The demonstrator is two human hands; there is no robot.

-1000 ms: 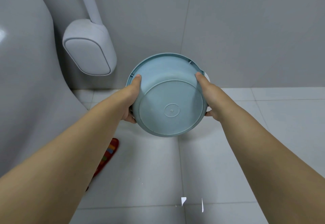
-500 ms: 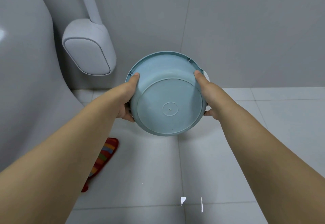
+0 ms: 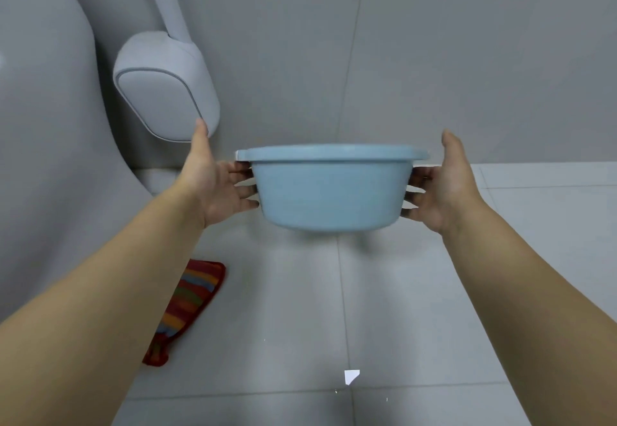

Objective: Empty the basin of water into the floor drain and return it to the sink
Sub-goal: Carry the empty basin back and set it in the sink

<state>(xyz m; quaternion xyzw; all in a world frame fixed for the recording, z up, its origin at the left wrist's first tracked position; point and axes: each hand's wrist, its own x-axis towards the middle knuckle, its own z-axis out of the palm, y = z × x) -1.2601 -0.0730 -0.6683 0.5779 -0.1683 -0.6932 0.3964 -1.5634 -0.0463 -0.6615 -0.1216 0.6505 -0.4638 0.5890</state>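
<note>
The light blue plastic basin (image 3: 329, 191) hangs upright and level over the floor tiles, seen from the side, so its inside is hidden. My left hand (image 3: 213, 178) is at its left wall and my right hand (image 3: 440, 185) at its right wall. Fingers of both hands reach under the rim and press the wall from either side. Both thumbs stick up, clear of the rim. No water falls from the basin. Neither the floor drain nor the sink bowl shows.
A large curved pale fixture (image 3: 43, 165) fills the left side. A white wall-mounted unit on a tube (image 3: 167, 91) hangs just behind my left thumb. A red striped cloth item (image 3: 187, 305) lies on the pale tiled floor (image 3: 417, 308), near a small white scrap (image 3: 351, 376).
The basin was tipped away with its underside facing me; it has turned back upright and level. My thumbs have come off its wall and my fingers now sit under the rim.
</note>
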